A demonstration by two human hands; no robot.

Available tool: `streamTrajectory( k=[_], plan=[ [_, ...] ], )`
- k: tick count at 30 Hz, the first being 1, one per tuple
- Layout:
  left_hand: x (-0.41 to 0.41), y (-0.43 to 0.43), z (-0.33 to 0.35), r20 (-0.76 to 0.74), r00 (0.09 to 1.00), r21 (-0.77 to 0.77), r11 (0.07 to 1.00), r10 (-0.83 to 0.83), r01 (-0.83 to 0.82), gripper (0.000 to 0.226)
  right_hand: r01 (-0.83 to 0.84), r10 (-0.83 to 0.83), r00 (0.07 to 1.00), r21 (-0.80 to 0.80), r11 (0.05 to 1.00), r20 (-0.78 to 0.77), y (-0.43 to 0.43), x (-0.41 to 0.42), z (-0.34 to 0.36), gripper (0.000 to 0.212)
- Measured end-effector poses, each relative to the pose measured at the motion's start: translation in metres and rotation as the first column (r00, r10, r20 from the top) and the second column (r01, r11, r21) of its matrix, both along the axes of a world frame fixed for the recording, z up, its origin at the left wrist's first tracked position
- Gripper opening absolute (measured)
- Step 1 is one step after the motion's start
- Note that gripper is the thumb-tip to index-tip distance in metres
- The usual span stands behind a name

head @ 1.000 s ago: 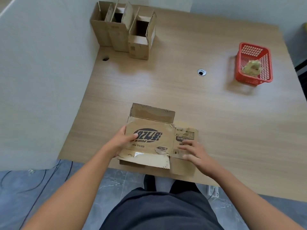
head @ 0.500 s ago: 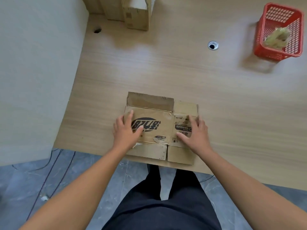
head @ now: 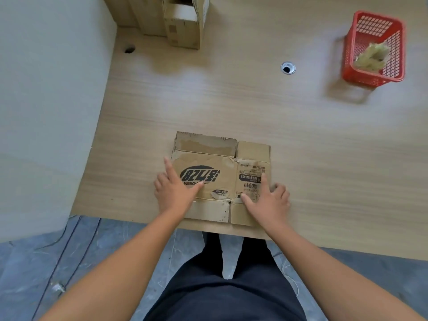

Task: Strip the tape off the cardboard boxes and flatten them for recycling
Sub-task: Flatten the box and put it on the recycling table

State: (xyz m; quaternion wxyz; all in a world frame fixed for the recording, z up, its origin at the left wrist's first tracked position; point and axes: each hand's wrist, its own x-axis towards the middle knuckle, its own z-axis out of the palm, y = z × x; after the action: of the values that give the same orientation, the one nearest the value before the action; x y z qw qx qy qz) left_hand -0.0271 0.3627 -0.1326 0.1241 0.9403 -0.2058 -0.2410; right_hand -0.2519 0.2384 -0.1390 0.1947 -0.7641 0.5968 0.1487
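The left hand (head: 176,189) and right hand (head: 267,201), both spread flat, press the two ends of the flattened cardboard box (head: 228,179), which lies long-side across at the tabletop's (head: 231,100) near edge. The upright boxes (head: 183,31), seemingly yet to do, stand well apart, far ahead on the left hand's side.
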Motion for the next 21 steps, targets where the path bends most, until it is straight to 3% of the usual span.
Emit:
streamTrajectory(
  k=[2,5,8,11,13,16,21],
  plan=[
    [-0.007,0.004,0.003,-0.117,0.989,-0.020,0.996,0.089,-0.092,0.122,0.072,-0.075,0.996,0.058,0.996,0.041,0.004,-0.009,0.004,0.100],
    [-0.011,0.009,0.005,-0.262,0.963,-0.157,0.983,0.054,-0.098,0.105,0.171,-0.201,0.953,0.143,0.975,0.225,-0.007,-0.027,0.014,0.094],
    [-0.018,0.002,0.012,-0.344,0.939,-0.302,0.946,0.010,-0.121,0.096,0.251,-0.326,0.831,0.219,0.943,0.451,-0.020,-0.052,0.030,0.094],
    [-0.031,-0.021,0.028,-0.515,0.857,-0.409,0.880,-0.003,-0.242,0.079,0.380,-0.440,0.704,0.227,0.896,0.558,-0.031,-0.088,0.056,0.096],
    [-0.046,-0.041,0.041,-0.656,0.754,-0.401,0.864,-0.040,-0.303,0.064,0.442,-0.489,0.597,0.248,0.862,0.635,-0.036,-0.118,0.076,0.071],
    [-0.078,-0.077,0.068,-0.767,0.626,-0.395,0.871,-0.139,-0.291,0.061,0.485,-0.512,0.485,0.268,0.832,0.709,-0.043,-0.169,0.107,0.039],
    [-0.162,-0.136,0.117,-0.778,0.536,-0.484,0.857,-0.328,-0.178,0.052,0.546,-0.512,0.289,0.300,0.782,0.809,-0.042,-0.271,0.152,0.036]
  ],
)
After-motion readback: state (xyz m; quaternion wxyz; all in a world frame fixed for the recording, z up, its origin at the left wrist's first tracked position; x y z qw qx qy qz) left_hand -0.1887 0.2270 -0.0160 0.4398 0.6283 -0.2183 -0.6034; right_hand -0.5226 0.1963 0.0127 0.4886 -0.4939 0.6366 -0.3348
